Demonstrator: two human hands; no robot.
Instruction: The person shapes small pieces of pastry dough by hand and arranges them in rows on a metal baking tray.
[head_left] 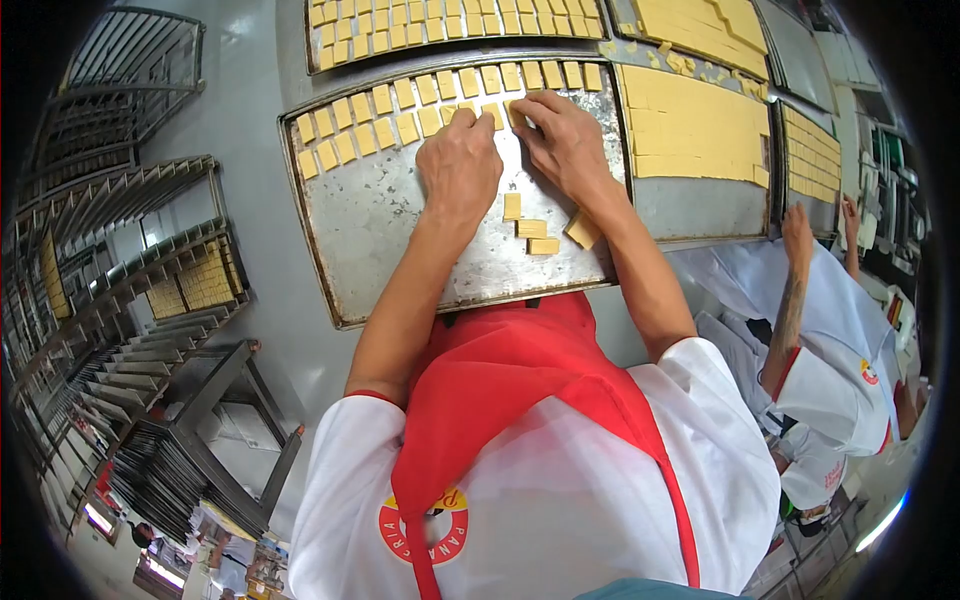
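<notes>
Rectangular yellow dough pieces [427, 90] stand in two rows along the far side of a worn metal baking tray [390, 240]. My left hand [458, 165] is at the second row, its fingers curled together and touching the dough there; what they pinch is hidden. My right hand [568, 140] pinches a dough piece [513, 113] at the right end of that row. Closer to me lie several loose pieces, among them a small stack [531, 229]. A thicker dough block [582, 231] sits partly under my right wrist.
Beyond my tray is another tray of cut pieces [450, 25]. To the right, a tray carries a large cut dough sheet [690, 125], with scraps [678, 62] behind it. Co-workers' arms [797, 240] are at the far right. Metal tray racks [110, 290] stand left.
</notes>
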